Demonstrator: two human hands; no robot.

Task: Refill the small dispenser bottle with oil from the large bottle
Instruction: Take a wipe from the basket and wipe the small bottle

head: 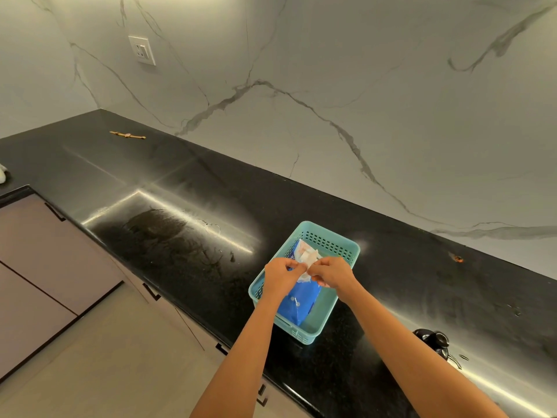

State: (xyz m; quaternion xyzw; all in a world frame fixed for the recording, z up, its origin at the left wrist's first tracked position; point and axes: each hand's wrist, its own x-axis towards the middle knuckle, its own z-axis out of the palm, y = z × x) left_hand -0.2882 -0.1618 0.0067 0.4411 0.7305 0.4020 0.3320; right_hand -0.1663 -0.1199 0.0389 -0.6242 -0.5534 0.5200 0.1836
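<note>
Both hands, left hand [281,274]; right hand [331,274], pinch a blue packet's [298,303] white flap in a teal basket [324,315].

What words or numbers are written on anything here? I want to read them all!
No words or numbers can be read in this picture.
Blue packet in the teal basket: has white print, too blurred to read; left hand and right hand pinch its white top.
Wall socket: no writing shows.
Black countertop: no writing.
</note>
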